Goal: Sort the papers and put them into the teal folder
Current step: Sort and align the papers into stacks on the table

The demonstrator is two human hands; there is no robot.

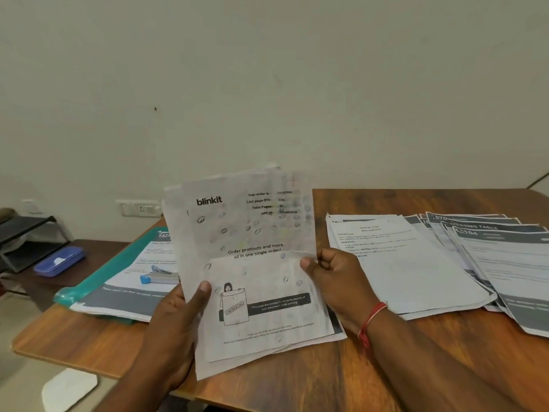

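I hold a small stack of creased papers [252, 263] upright over the wooden table [341, 382]; the front sheet reads "blinkit". My left hand [175, 325] grips the stack's lower left edge, thumb on the front. My right hand [332, 278] grips the right edge at mid height. The teal folder [98, 281] lies open at the table's left with printed sheets [130, 289] on it. A spread of more papers [430, 263] covers the table's right side.
A stapler with a blue end [160, 278] rests on the sheets in the folder. A blue case [59, 261] and a dark tray rack [26, 239] sit on a lower side table at left. A wall socket [139, 208] is behind.
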